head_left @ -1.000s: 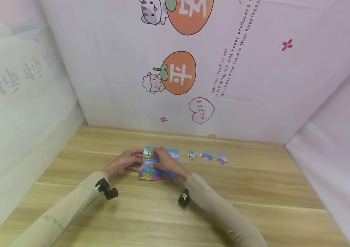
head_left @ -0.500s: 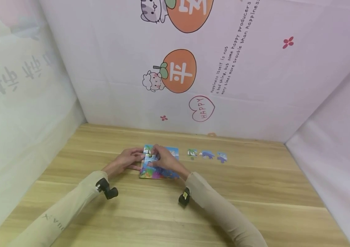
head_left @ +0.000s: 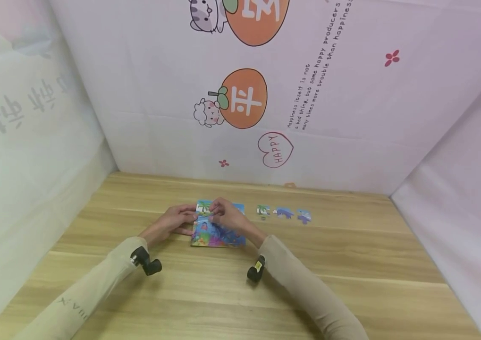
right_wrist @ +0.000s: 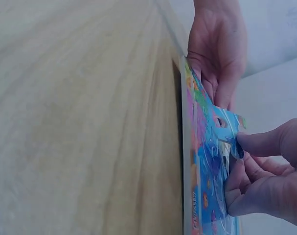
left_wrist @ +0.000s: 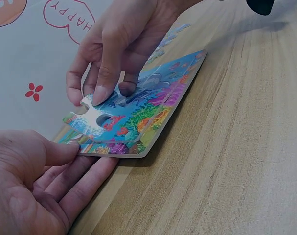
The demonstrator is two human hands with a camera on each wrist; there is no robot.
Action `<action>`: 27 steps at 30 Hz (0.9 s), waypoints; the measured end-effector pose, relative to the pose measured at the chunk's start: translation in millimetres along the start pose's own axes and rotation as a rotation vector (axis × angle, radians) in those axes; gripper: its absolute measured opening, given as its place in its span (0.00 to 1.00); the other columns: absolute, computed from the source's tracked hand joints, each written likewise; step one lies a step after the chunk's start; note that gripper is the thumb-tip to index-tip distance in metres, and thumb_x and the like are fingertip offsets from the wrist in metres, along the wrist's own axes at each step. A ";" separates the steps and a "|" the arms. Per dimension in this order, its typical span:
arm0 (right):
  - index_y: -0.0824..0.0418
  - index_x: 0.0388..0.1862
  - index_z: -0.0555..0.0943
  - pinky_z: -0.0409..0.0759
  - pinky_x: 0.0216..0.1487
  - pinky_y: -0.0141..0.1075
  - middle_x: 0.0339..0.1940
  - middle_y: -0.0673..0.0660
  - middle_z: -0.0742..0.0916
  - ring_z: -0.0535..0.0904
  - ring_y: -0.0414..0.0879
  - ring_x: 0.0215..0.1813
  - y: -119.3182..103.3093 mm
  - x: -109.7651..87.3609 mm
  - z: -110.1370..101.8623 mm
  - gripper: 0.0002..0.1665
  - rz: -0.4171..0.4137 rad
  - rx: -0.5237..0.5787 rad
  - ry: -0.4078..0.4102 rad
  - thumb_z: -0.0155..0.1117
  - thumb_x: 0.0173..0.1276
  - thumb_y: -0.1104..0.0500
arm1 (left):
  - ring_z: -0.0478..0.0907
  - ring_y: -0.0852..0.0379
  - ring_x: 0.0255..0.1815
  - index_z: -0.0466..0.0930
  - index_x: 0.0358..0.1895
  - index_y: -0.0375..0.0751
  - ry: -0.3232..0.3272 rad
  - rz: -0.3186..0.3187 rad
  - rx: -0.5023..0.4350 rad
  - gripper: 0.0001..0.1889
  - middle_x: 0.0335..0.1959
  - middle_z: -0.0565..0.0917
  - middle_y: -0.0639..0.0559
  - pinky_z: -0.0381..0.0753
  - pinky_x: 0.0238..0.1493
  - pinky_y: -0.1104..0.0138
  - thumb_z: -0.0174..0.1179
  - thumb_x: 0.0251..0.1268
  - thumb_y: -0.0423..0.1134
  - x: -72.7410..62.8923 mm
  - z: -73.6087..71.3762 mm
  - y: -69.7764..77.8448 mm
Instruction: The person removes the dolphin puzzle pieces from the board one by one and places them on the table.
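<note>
A colourful sea-scene jigsaw puzzle in its tray [head_left: 212,241] lies on the wooden table. My left hand [head_left: 174,219] grips its left edge, thumb on top and fingers along and under the rim in the left wrist view. My right hand [head_left: 231,218] is over the puzzle's upper middle, pinching a jigsaw piece [left_wrist: 92,122] between thumb and fingers. That piece is tilted, one side raised above the picture, and light glares off it. Fingers hide part of the puzzle in the head view.
Right of the tray lie three loose jigsaw pieces: one with a palm tree [head_left: 263,210], a purple-blue one [head_left: 284,213] and a light blue one [head_left: 304,216]. A white printed cloth [head_left: 329,156] stands behind the table, with more cloth at both sides.
The right hand's thumb and fingers have drawn closer together and shifted slightly up, uncovering more of the puzzle's middle. The left hand stays at the tray's edge; the loose pieces have not moved.
</note>
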State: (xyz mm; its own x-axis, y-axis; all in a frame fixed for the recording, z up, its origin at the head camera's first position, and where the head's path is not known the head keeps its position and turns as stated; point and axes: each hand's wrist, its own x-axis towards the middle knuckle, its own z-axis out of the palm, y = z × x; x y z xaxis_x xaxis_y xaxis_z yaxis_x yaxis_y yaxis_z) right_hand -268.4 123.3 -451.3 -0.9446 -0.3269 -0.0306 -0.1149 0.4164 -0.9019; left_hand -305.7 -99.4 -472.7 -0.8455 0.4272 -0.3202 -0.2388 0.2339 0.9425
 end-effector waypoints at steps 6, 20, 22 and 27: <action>0.72 0.54 0.77 0.86 0.52 0.34 0.50 0.64 0.85 0.81 0.49 0.51 -1.1 -2.6 -2.5 0.13 0.008 0.032 -0.012 0.65 0.74 0.68 | 0.86 0.56 0.46 0.64 0.78 0.32 0.002 -0.005 -0.014 0.28 0.60 0.81 0.36 0.94 0.47 0.63 0.56 0.81 0.34 0.8 0.4 -3.7; 0.73 0.49 0.79 0.85 0.48 0.32 0.46 0.66 0.85 0.81 0.48 0.45 -5.8 -3.1 1.7 0.09 -0.081 -0.084 0.035 0.66 0.73 0.71 | 0.75 0.42 0.71 0.42 0.85 0.36 -0.303 0.030 -0.004 0.42 0.82 0.58 0.32 0.85 0.68 0.59 0.58 0.78 0.31 -5.7 -18.5 2.6; 0.72 0.48 0.79 0.85 0.47 0.32 0.45 0.66 0.85 0.81 0.48 0.44 -5.0 -2.8 2.1 0.08 -0.080 -0.088 0.037 0.66 0.73 0.71 | 0.74 0.40 0.71 0.42 0.85 0.33 -0.274 0.072 0.070 0.46 0.80 0.60 0.30 0.86 0.66 0.59 0.64 0.75 0.34 -5.7 -13.4 2.3; 0.70 0.47 0.79 0.83 0.45 0.30 0.45 0.65 0.86 0.81 0.46 0.43 -1.5 -2.5 -0.1 0.07 -0.084 -0.084 0.035 0.66 0.73 0.71 | 0.80 0.38 0.62 0.49 0.81 0.27 -0.130 0.120 0.179 0.47 0.70 0.69 0.26 0.91 0.57 0.57 0.70 0.67 0.32 -6.9 5.2 6.6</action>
State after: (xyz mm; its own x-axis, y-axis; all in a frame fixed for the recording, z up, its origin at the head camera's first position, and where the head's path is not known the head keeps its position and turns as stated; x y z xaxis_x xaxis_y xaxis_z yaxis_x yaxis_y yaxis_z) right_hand -265.9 123.6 -449.8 -0.9406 -0.3342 0.0601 -0.2181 0.4590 -0.8613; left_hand -299.0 -96.2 -464.8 -0.7911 0.5676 -0.2278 -0.0420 0.3212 0.9461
